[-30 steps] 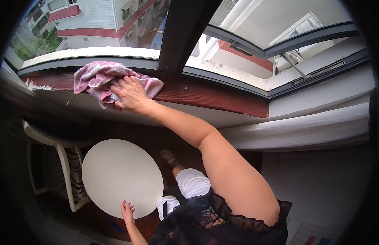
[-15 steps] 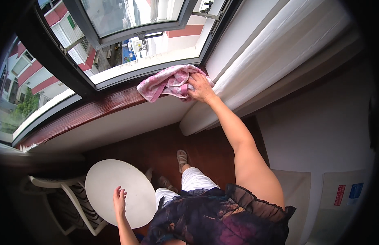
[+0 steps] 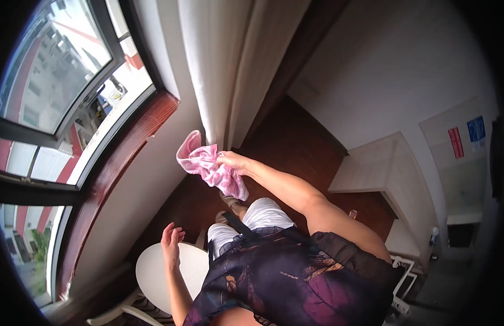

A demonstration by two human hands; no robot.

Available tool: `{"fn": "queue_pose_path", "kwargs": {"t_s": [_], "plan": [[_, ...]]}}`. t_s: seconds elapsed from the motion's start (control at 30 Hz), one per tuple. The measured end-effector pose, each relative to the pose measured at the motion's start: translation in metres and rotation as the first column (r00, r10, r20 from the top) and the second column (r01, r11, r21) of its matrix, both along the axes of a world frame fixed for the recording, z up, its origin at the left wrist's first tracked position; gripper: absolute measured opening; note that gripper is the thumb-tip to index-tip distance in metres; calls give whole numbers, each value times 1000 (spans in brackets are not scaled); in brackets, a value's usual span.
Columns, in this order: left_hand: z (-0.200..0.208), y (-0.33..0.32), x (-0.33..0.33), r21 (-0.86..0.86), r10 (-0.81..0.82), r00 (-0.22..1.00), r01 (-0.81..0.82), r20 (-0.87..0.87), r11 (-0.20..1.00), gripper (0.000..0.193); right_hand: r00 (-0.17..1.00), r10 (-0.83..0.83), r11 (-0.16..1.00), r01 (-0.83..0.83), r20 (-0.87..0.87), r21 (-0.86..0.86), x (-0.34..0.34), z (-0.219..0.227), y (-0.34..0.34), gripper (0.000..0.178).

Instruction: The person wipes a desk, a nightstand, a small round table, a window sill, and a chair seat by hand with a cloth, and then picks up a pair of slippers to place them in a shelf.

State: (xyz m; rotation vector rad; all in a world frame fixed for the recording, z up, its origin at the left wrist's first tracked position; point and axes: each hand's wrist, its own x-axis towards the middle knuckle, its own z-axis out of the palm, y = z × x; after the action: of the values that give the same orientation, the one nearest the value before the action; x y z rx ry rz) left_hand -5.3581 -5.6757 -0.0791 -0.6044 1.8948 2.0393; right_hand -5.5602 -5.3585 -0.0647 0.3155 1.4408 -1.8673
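A pink and white towel [image 3: 208,165] hangs crumpled from my right hand [image 3: 232,162], whose fingers are closed around it. The cloth is in the air over the floor, apart from the reddish-brown wooden window sill [image 3: 121,165] on the left. My left hand [image 3: 172,239] is raised above the edge of a round white table [image 3: 154,274]. Its fingers are loosely bent and apart, with nothing in them.
Beyond the sill, a dark-framed window [image 3: 94,103] stands open. A long white curtain [image 3: 214,65] hangs at the far side. A pale desk [image 3: 371,163] is on the right, and a white chair [image 3: 124,312] stands at the lower left. Dark wooden floor [image 3: 279,146] lies ahead.
My right hand has lifted the towel off the sill and drawn it back toward me. The view has turned to the right. My left hand stays raised near the round table.
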Motion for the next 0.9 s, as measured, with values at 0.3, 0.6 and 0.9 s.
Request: {"fn": "queue_pose_path", "kwargs": {"t_s": [0.3, 0.6, 0.9], "plan": [[56, 313, -21, 680, -755, 641, 616, -139, 397, 69, 738, -671, 660, 637, 69, -399, 290, 95, 204, 44], [40, 633, 200, 717, -997, 75, 693, 32, 75, 50, 145, -277, -81, 981, -950, 174, 574, 55, 334, 54], [174, 1019, 345, 669, -918, -227, 631, -325, -392, 48, -295, -842, -432, 870, -451, 238, 883, 66, 460, 41]]}}
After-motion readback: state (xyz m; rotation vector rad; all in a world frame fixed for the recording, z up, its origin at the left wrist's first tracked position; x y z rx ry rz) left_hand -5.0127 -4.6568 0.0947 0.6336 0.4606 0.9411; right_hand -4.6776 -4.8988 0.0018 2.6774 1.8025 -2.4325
